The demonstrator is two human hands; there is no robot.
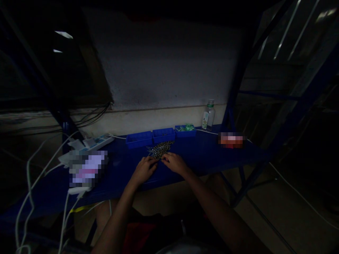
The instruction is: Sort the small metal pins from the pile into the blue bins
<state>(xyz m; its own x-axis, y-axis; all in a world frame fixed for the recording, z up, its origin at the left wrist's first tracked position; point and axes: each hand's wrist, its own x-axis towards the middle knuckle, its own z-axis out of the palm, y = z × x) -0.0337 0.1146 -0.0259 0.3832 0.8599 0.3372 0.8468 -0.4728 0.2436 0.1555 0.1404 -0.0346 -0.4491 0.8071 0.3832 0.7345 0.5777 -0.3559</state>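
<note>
A loose heap of small, thin metal pieces (160, 149), like screws or pins with shiny shanks and brassy ends, lies on the blue tabletop (201, 151). My left hand (144, 170) rests at the heap's near left side, its fingers drawn together toward the thumb. From the right, my right hand (175, 163) meets the near edge of the heap, with thumb and fingers closed in a pinch. The fingertips of both hands almost touch. Whatever they hold is too small and dark to make out.
Behind the heap stand a blue bin (139, 140), a second blue bin (163, 135) and a third (185, 133) with green plastic. A clear bottle (208, 118) stands back right, near a blurred red packet (231, 140). At left lie a power strip (99, 141), white cables (29, 176) and a blurred-out item (88, 169).
</note>
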